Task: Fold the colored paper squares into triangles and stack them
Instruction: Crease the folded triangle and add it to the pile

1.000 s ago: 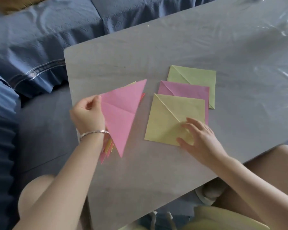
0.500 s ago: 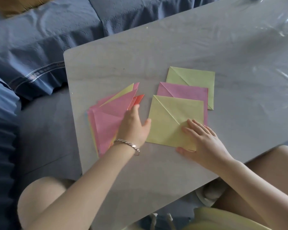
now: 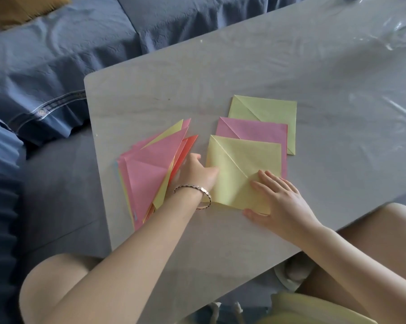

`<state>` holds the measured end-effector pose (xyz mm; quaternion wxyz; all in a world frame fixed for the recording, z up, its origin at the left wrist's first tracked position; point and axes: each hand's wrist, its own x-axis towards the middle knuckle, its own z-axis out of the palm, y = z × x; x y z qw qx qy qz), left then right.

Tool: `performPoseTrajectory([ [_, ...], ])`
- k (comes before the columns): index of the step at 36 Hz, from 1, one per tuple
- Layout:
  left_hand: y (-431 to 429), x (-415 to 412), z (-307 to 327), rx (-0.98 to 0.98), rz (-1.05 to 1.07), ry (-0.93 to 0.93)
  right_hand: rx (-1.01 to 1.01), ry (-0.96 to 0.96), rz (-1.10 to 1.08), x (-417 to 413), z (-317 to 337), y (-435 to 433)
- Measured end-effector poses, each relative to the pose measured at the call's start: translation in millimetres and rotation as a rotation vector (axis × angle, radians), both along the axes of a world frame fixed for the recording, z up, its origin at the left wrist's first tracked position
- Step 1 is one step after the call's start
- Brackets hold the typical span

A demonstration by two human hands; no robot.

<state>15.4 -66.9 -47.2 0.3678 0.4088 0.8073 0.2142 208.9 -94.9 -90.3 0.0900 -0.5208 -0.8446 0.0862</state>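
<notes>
Lying on the grey table (image 3: 314,66), the triangle stack (image 3: 148,174) sits beside the yellow square (image 3: 244,160). The left hand (image 3: 195,171) has shifted right, fingers relaxed, thumb touching that square. The right hand (image 3: 281,199) stays flat there, fingers spread.

Open tabletop (image 3: 325,73) far, right; triangle stack (image 3: 148,169) left, overlapping squares (image 3: 244,155) block centre

Grey table (image 3: 244,66): rounded far-left corner, surface faintly streaked. Clear plastic film (image 3: 403,43) lies wrinkled over its far-right corner. Blue sofa cover (image 3: 57,54), creased, runs beyond the far and left edges and carries a mustard cushion (image 3: 22,8). Pale slipper (image 3: 288,274), partly hidden, shows below the near edge.
</notes>
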Motion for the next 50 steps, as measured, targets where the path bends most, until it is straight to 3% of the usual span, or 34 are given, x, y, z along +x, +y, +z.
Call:
performPoseTrajectory([
  [6, 3, 6, 2, 0.069, -0.01, -0.037, -0.099, 0.009, -0.007, 0, 0, 0],
  [16, 13, 8, 3, 0.107, -0.073, 0.029, -0.004, -0.032, 0.041, 3, -2, 0],
  [21, 8, 0, 3, 0.119, -0.099, 0.092, -0.047, 0.163, 0.082, 9, -4, 1],
  [28, -1, -28, 15, 0.052, 0.034, -0.23, 0.084, 0.372, 0.243, 21, 2, 8],
  [31, -8, -38, 14, -0.021, 0.0, -0.274, 0.066, 0.402, 0.313, 22, 5, 12],
  [39, -27, -40, 23, 0.158, -0.214, 0.094, 0.022, 0.37, 0.456, 15, 29, 13],
  [43, -36, -34, 25, 0.268, -0.21, 0.195, -0.178, 0.552, 0.355, 6, 47, 6],
  [50, -48, -21, 36, 0.359, -0.369, 0.12, -0.418, 0.82, -0.007, -4, 70, 15],
])
